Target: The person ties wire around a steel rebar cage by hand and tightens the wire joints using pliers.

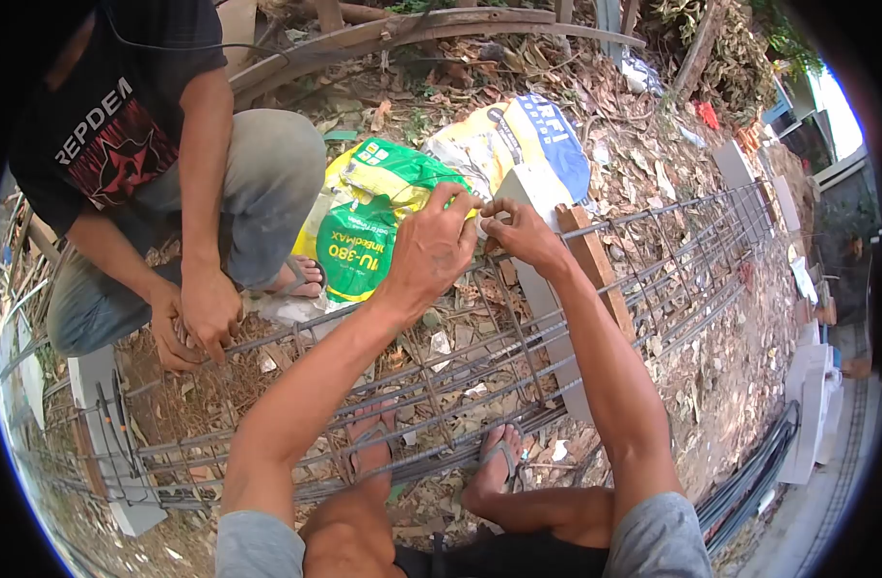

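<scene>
My left hand (pixel 433 241) and my right hand (pixel 526 235) meet above the top bars of a long rebar cage (pixel 696 260). On both, the fingertips are pinched together. Whatever is between them is too small to make out. The cage has several long steel bars with square stirrups, running from lower left to upper right. Under its middle stands a white block (pixel 534 188), with a wooden piece (pixel 595 265) leaning beside it. Just behind my left hand lies a green and yellow bag (pixel 359 231) on the ground.
A co-worker squats at left, their hands (pixel 198 323) at the cage's top bar. Another white block (pixel 99 378) supports the left end. A blue and white bag (pixel 552 144) lies behind. Bundled bars (pixel 754 472) rest at lower right. Dry leaves cover the ground.
</scene>
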Available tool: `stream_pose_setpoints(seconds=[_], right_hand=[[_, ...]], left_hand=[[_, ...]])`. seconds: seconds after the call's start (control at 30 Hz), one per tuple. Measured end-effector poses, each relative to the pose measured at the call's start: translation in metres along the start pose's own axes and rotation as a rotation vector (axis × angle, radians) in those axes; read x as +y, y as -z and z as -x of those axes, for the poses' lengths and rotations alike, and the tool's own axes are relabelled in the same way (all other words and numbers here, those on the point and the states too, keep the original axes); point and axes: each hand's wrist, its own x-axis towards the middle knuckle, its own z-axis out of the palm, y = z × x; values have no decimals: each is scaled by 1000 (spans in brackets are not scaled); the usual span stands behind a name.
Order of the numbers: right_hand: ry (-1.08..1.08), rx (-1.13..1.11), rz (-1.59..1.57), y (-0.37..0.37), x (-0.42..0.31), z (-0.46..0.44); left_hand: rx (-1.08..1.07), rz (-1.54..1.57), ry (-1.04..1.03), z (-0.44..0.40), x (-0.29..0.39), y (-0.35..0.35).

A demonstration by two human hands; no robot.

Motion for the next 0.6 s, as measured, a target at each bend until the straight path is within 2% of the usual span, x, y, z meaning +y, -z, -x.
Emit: stream_pose_setpoints(seconds=[0.03,0.13,0.23,0.4,0.5,0.6], right_hand=[[3,2,-6,0,0,1],[8,-2,-2,2,-9,9],[15,-16,-5,7,-17,20],[-20,-91,-157,13,-19,25],[116,115,313,28,-29,35],[186,39,407,46,-57,54]], left_hand=[[-20,11,6,14,-1,-9],[-320,69,325,31,-4,-24],[-281,149,326,26,-6,-30],[-220,102,337,28,-11,-36],[-185,86,287,31,-13,-37],[-152,103,246,34,-17,-40]])
